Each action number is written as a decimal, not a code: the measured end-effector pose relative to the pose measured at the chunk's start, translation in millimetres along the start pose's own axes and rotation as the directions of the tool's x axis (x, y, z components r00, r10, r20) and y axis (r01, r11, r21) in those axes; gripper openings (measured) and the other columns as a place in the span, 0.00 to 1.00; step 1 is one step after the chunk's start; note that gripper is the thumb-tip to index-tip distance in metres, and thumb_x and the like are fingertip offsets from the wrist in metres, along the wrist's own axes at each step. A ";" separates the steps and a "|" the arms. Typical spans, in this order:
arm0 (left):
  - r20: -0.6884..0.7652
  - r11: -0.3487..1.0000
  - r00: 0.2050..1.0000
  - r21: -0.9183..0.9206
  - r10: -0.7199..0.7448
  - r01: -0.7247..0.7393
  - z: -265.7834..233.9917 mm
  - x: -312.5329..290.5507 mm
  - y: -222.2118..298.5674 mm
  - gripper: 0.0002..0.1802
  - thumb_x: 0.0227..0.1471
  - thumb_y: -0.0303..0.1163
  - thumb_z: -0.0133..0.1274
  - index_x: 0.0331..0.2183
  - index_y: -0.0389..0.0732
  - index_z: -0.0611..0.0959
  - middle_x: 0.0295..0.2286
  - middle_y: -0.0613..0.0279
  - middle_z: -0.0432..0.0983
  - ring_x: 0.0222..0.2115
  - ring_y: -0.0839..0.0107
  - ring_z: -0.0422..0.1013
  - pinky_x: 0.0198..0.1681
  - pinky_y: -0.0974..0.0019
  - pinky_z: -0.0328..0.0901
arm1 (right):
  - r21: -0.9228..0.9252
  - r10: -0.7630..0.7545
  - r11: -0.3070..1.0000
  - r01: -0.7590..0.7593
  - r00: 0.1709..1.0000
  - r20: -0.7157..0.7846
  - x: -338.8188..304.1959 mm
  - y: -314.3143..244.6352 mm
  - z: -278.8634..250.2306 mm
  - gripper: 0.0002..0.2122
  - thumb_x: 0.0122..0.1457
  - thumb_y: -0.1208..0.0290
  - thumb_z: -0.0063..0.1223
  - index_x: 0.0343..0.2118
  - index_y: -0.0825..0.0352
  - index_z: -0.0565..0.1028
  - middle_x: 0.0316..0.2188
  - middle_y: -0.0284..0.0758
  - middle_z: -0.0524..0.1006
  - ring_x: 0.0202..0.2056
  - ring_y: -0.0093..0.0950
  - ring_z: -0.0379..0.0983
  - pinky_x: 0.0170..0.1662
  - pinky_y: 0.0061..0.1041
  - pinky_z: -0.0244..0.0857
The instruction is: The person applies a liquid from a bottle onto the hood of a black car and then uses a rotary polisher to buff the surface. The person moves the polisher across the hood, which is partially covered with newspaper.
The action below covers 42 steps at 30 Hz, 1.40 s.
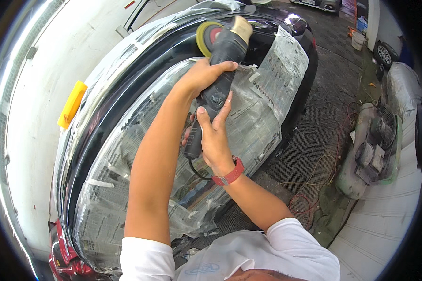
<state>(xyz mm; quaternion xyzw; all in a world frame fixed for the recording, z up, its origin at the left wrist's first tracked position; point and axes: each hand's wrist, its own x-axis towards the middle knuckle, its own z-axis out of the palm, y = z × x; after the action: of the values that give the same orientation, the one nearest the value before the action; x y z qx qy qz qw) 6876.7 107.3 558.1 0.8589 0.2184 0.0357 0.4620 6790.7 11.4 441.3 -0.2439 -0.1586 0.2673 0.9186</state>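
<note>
With both hands I hold a black power polisher (pixel 214 97) over a dark car. My left hand (pixel 202 76) is closed round the front of its body, and my right hand (pixel 214 140) grips the rear handle. Beige tape wraps the tool's head, next to a yellow and red round pad (pixel 205 38). That pad stands tilted against or just over the glossy black body panel (pixel 171 50); contact is unclear. Newspaper masking (pixel 239 126) taped over the car lies under my hands. The polisher's cord runs from the handle past my right wrist, which wears a red watch (pixel 230 172).
At the left, a yellow block-like object (pixel 72 105) sits on the car's masked edge. A dusty green air compressor (pixel 370 150) stands by the right wall, with red and yellow hoses (pixel 326 175) on the dark floor. Beyond are a white bucket (pixel 357 40) and a wheel (pixel 385 55).
</note>
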 end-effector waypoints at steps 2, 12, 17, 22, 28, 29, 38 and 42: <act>-0.082 0.996 0.995 -0.068 0.054 -0.060 -17.4 -23.7 -13.7 0.42 0.53 0.56 0.70 0.53 0.27 0.81 0.38 0.55 0.81 0.34 0.69 0.79 0.39 0.66 0.74 | -0.080 0.055 0.996 -0.049 0.996 0.070 -16.6 -3.3 9.3 0.47 0.76 0.62 0.52 0.78 0.46 0.22 0.42 0.39 0.73 0.23 0.27 0.75 0.25 0.31 0.76; -0.547 0.735 0.836 -0.582 -0.039 -0.347 -70.9 -211.7 -82.0 0.31 0.67 0.50 0.59 0.54 0.31 0.79 0.43 0.52 0.84 0.42 0.66 0.82 0.46 0.61 0.79 | -0.447 0.165 0.880 0.162 0.778 0.606 -89.3 8.4 40.2 0.46 0.75 0.69 0.51 0.80 0.55 0.27 0.71 0.48 0.57 0.23 0.21 0.71 0.27 0.26 0.73; -0.567 0.642 0.824 -0.621 0.028 -0.449 -60.3 -197.7 -86.2 0.33 0.67 0.52 0.58 0.58 0.33 0.78 0.48 0.50 0.83 0.47 0.63 0.81 0.52 0.56 0.78 | -0.550 0.449 0.828 -0.106 0.714 0.538 -67.6 -56.7 29.6 0.44 0.75 0.66 0.51 0.81 0.54 0.31 0.67 0.49 0.62 0.23 0.21 0.71 0.26 0.24 0.72; -0.438 0.564 0.892 -0.711 0.111 -0.420 -11.0 -95.5 -50.3 0.24 0.65 0.50 0.62 0.49 0.39 0.83 0.39 0.62 0.82 0.38 0.70 0.78 0.48 0.61 0.74 | -0.661 0.365 0.747 -0.072 0.875 0.317 -29.7 -99.8 -8.2 0.42 0.76 0.60 0.51 0.81 0.49 0.34 0.42 0.42 0.79 0.21 0.21 0.72 0.23 0.25 0.72; -0.260 0.451 0.939 -0.827 0.224 -0.336 64.3 46.5 -15.1 0.22 0.63 0.45 0.66 0.46 0.35 0.83 0.34 0.62 0.81 0.29 0.71 0.76 0.36 0.62 0.73 | -0.716 0.211 0.691 -0.095 0.975 0.074 31.7 -157.1 -61.4 0.40 0.75 0.57 0.51 0.81 0.50 0.40 0.35 0.39 0.78 0.18 0.23 0.72 0.18 0.26 0.69; -0.250 0.437 0.950 -0.845 0.186 -0.308 77.3 61.3 -0.9 0.21 0.63 0.45 0.66 0.44 0.35 0.83 0.33 0.62 0.81 0.29 0.71 0.77 0.34 0.61 0.73 | -0.727 0.193 0.680 -0.095 0.980 0.053 42.4 -169.8 -69.1 0.40 0.75 0.56 0.51 0.81 0.51 0.41 0.34 0.39 0.79 0.17 0.24 0.72 0.17 0.26 0.69; -0.178 0.272 0.974 -0.939 0.138 -0.210 63.8 161.8 64.1 0.37 0.66 0.50 0.62 0.55 0.23 0.74 0.46 0.40 0.81 0.42 0.49 0.83 0.47 0.41 0.79 | -0.926 0.228 0.368 -0.081 0.974 0.006 141.3 -261.5 -46.6 0.39 0.74 0.50 0.53 0.80 0.56 0.48 0.29 0.36 0.79 0.16 0.22 0.70 0.17 0.25 0.68; -0.159 0.191 0.963 -0.960 0.218 -0.202 35.3 161.8 65.3 0.38 0.66 0.52 0.63 0.58 0.27 0.73 0.49 0.41 0.80 0.48 0.46 0.81 0.51 0.35 0.77 | -0.975 0.288 0.219 -0.040 0.957 0.026 168.2 -277.9 -18.7 0.39 0.72 0.48 0.54 0.79 0.56 0.51 0.28 0.35 0.79 0.15 0.20 0.69 0.16 0.25 0.68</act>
<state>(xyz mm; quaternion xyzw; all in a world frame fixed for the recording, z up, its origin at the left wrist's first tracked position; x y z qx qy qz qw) 7054.3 114.7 568.1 0.4060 0.0263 0.2205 0.8865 7049.3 -104.9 600.9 -0.7443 -0.3542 0.2313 0.5168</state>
